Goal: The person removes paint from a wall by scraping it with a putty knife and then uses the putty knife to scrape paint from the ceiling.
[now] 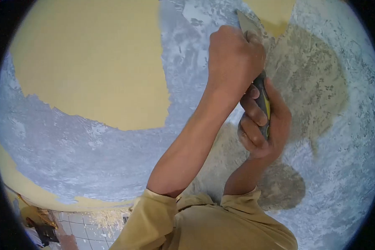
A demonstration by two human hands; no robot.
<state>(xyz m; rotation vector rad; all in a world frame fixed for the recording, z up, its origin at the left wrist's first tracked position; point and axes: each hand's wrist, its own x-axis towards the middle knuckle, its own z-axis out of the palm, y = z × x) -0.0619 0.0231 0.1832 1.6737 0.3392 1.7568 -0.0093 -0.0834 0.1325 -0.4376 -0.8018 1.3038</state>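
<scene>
A scraper [261,98] with a dark and yellow handle and a flat metal blade is held up against the wall. Its blade tip lies near the edge of a small yellow paint patch [273,14] at the top. My right hand [262,118] has its fingers wrapped round the handle. Higher up, my left hand [238,52] is closed at the blade end, its arm crossing in from the left; its fingertips are mostly hidden behind the fist.
A large yellow painted area [91,62] covers the upper left of the wall, with ragged edges. Bare grey-blue plaster [91,158] surrounds it. Pale scrapings [106,218] lie on the tiled floor [81,229] at lower left, near dark objects [46,231].
</scene>
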